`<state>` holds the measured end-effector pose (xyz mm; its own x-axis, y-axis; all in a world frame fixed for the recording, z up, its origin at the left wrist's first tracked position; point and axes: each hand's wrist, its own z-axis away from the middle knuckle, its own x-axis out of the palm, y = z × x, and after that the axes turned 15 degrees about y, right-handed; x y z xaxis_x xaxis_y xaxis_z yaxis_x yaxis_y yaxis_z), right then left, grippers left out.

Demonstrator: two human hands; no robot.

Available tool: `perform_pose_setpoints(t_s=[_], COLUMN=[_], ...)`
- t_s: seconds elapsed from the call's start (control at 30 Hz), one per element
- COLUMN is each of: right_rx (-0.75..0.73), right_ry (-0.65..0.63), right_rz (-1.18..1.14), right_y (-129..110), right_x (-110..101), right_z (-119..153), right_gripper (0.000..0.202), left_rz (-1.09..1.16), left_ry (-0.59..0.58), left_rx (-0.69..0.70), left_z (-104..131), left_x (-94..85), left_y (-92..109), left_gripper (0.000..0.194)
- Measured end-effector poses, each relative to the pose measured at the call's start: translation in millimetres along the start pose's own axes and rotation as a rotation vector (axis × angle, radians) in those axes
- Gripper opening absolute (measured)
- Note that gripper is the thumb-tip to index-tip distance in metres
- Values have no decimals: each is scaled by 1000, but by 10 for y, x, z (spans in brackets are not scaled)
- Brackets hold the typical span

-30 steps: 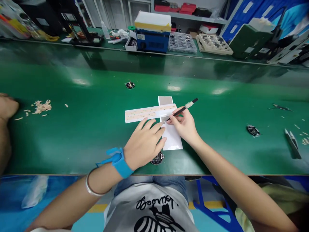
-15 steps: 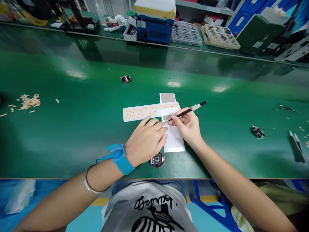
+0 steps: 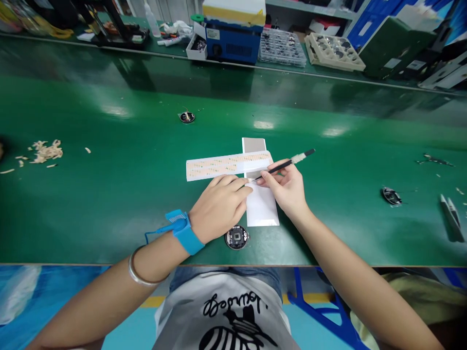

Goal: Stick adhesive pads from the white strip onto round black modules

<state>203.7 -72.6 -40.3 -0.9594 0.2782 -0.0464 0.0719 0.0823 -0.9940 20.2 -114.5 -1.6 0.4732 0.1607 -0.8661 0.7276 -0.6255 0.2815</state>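
Observation:
My right hand [image 3: 288, 188] is closed in a pen-like grip on a slim black pointed tool [image 3: 280, 166] with a whitish band near its upper end. Its fine tip comes down on a white sheet [image 3: 262, 209], close to my left fingertips. My left hand [image 3: 222, 206] lies flat with fingers stretched out, the fingertips on the sheet's left edge. Just beyond both hands, a strip of small orange-beige stickers [image 3: 213, 167] crosses a greyish part of the sheet. A round dark electronic part [image 3: 237, 237] sits beside my left palm, near the bench edge.
Another round part [image 3: 187, 117] lies farther back, and one more [image 3: 391, 196] to the right. Tweezers [image 3: 452, 218] rest at the far right. Beige scraps [image 3: 47, 151] are heaped at left. A blue box-like device [image 3: 233, 44] and a clear compartment tray [image 3: 282, 47] stand on the back shelf.
The view has shifted slightly. My left hand has drawn back a little to the left, showing more of the round part beside it. My right hand keeps its grip on the black tool.

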Motion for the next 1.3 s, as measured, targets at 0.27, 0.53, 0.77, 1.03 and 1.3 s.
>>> perform_pose_setpoints(t_s=[0.27, 0.53, 0.77, 1.03, 1.3], right_rx=[10, 26, -15, 14, 0], right_ry=[-8, 9, 44, 48, 150], right_rz=[-28, -117, -215, -231, -131], right_y=[10, -29, -307, -438, -333], right_x=[48, 14, -132, -275, -418], right_z=[-7, -10, 22, 353, 896], right_gripper=[24, 27, 29, 24, 16], left_rz=[-121, -135, -121, 198, 247], left_ry=[-49, -14, 99, 135, 229], left_rx=[82, 39, -422, -439, -456], left_z=[12, 9, 607, 774, 784], left_x=[5, -103, -204, -47, 48], left_y=[47, 55, 518, 670, 689], left_gripper=[23, 24, 76, 70, 58])
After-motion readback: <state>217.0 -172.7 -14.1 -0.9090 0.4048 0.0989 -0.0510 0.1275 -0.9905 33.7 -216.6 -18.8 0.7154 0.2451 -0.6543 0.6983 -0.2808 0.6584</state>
